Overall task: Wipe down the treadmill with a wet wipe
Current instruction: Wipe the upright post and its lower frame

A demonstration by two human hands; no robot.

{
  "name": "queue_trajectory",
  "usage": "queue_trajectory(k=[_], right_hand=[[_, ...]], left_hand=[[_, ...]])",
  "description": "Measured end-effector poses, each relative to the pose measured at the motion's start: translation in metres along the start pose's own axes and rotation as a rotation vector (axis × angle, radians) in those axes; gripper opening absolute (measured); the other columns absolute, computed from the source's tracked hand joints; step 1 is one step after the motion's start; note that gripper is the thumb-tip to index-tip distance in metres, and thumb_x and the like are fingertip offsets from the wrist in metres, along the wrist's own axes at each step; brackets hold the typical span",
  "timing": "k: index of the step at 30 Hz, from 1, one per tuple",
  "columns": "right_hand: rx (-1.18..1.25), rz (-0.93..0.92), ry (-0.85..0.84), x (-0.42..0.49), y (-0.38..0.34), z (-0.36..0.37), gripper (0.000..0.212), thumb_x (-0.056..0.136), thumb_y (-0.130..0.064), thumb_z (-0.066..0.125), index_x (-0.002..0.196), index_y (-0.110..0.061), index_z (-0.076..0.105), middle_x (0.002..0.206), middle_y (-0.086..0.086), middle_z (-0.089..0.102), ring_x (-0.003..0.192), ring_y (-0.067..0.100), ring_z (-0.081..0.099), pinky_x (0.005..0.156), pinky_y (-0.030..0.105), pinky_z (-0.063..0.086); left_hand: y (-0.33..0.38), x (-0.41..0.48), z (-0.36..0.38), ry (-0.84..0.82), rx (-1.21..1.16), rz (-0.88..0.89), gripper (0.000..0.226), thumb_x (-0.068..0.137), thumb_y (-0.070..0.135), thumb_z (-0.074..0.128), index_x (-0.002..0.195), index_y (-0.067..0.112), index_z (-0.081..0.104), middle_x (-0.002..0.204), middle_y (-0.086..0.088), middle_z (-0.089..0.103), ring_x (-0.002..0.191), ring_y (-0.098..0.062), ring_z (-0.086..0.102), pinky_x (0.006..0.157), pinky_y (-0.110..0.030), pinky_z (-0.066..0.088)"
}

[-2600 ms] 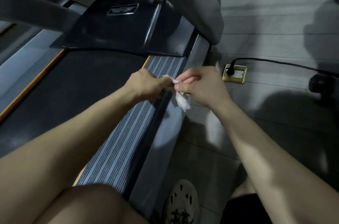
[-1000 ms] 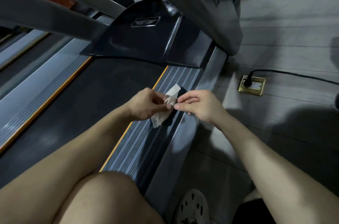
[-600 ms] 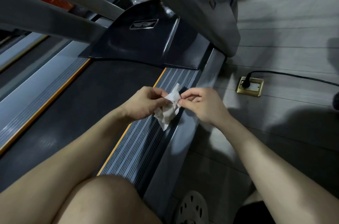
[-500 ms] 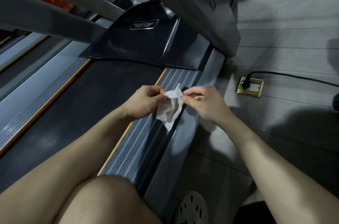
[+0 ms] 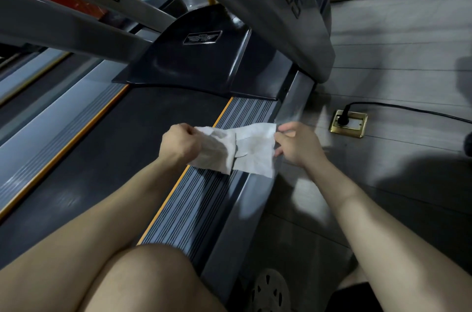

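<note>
Head view: left hand (image 5: 180, 144) and right hand (image 5: 298, 144) stretch wet wipe (image 5: 237, 149) between them.

I count one wipe (image 5: 245, 150), two hands of mine, left hand (image 5: 178, 144) and right hand (image 5: 298, 145), one treadmill (image 5: 115, 148), one floor socket (image 5: 353, 123), one plug (image 5: 343, 117), one shoe (image 5: 268, 291).

The wipe (image 5: 245, 150) looks thin, soft and crinkled; the treadmill's belt (image 5: 122, 148) is matt black, its side rail (image 5: 204, 196) ribbed, the motor cover (image 5: 194, 66) glossy plastic
</note>
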State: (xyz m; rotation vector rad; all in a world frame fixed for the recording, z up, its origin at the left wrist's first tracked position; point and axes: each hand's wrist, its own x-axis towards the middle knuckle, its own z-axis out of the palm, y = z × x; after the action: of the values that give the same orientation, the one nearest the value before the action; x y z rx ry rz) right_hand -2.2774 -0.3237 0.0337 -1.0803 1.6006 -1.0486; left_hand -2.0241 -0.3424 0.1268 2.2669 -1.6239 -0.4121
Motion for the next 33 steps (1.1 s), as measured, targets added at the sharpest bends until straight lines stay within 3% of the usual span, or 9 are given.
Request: queue_trajectory(k=[5,10,13,18,20,22,25,30,33], right_hand=[[-0.127,-0.029,0.009,0.002,0.003,0.008,0.039,0.093,-0.054,0.070,0.114,-0.022,0.064,0.099,-0.001,0.077,0.099,0.019,0.073,0.093,0.036,0.054],[-0.188,-0.086,0.031,-0.002,0.000,0.013,0.035,0.086,-0.027,0.085,0.112,-0.014,0.065,0.097,0.001,0.074,0.099,0.026,0.071,0.088,0.040,0.057],[-0.218,-0.119,0.097,-0.002,-0.001,0.009,0.048,0.085,-0.032,0.085,0.123,-0.017,0.060,0.102,0.000,0.074,0.098,0.023,0.070,0.084,0.039,0.057],[-0.362,-0.242,0.205,-0.016,-0.004,0.021,0.078,0.082,-0.033,0.089,0.145,-0.020,0.045,0.139,0.010,0.056,0.121,0.029,0.061,0.098,0.047,0.056],[-0.430,-0.385,0.261,-0.019,-0.010,0.021,0.054,0.089,-0.025,0.082,0.135,-0.022,0.056,0.133,0.008,0.053,0.116,0.027,0.059,0.096,0.047,0.057],[-0.379,-0.472,0.160,-0.021,-0.017,0.023,0.029,0.094,-0.022,0.076,0.122,-0.022,0.069,0.120,-0.002,0.059,0.104,0.015,0.062,0.091,0.039,0.058],[-0.374,-0.536,-0.017,-0.024,-0.017,0.031,0.023,0.094,-0.023,0.078,0.118,-0.023,0.079,0.111,-0.010,0.066,0.096,0.008,0.064,0.091,0.030,0.057],[-0.311,-0.501,-0.043,-0.023,-0.014,0.027,0.032,0.093,-0.020,0.078,0.124,-0.029,0.076,0.105,-0.013,0.073,0.092,0.004,0.067,0.093,0.032,0.059],[-0.291,-0.516,0.029,-0.020,-0.017,0.017,0.057,0.093,-0.022,0.079,0.146,-0.030,0.060,0.134,-0.008,0.061,0.115,0.012,0.061,0.104,0.034,0.053]], left_hand=[[-0.011,0.004,-0.001,0.008,-0.064,-0.064,0.024,0.101,0.026,0.059,0.117,0.019,0.076,0.111,-0.005,0.074,0.093,-0.021,0.063,0.078,-0.031,0.050],[-0.010,0.003,-0.007,0.071,-0.163,-0.119,0.027,0.100,0.022,0.053,0.115,0.019,0.075,0.112,-0.005,0.072,0.102,-0.025,0.065,0.080,-0.034,0.049],[-0.016,0.006,-0.007,0.123,-0.042,-0.173,0.029,0.101,0.029,0.054,0.122,0.017,0.071,0.116,-0.009,0.071,0.106,-0.031,0.066,0.083,-0.038,0.055],[-0.014,0.001,0.003,0.030,0.209,-0.108,0.063,0.086,0.057,0.076,0.128,0.015,0.058,0.132,-0.010,0.059,0.121,-0.032,0.060,0.101,-0.049,0.055],[-0.008,0.002,0.004,-0.023,0.178,-0.009,0.045,0.090,0.061,0.071,0.105,0.018,0.069,0.107,-0.005,0.072,0.102,-0.026,0.069,0.085,-0.042,0.061],[-0.001,-0.002,0.007,-0.140,0.077,0.025,0.054,0.091,0.072,0.064,0.090,0.019,0.075,0.089,-0.002,0.075,0.089,-0.022,0.072,0.075,-0.035,0.061],[0.007,-0.008,0.015,-0.244,0.024,0.040,0.065,0.076,0.086,0.070,0.087,0.022,0.077,0.083,0.002,0.076,0.082,-0.016,0.073,0.067,-0.030,0.057],[0.017,-0.005,0.017,-0.159,0.007,0.162,0.027,0.083,0.045,0.084,0.082,0.021,0.072,0.082,0.003,0.072,0.082,-0.017,0.070,0.056,-0.025,0.044],[0.021,-0.008,0.008,-0.200,-0.247,0.242,0.020,0.086,0.035,0.073,0.081,0.017,0.066,0.073,0.008,0.067,0.072,-0.013,0.061,0.060,-0.025,0.046]])
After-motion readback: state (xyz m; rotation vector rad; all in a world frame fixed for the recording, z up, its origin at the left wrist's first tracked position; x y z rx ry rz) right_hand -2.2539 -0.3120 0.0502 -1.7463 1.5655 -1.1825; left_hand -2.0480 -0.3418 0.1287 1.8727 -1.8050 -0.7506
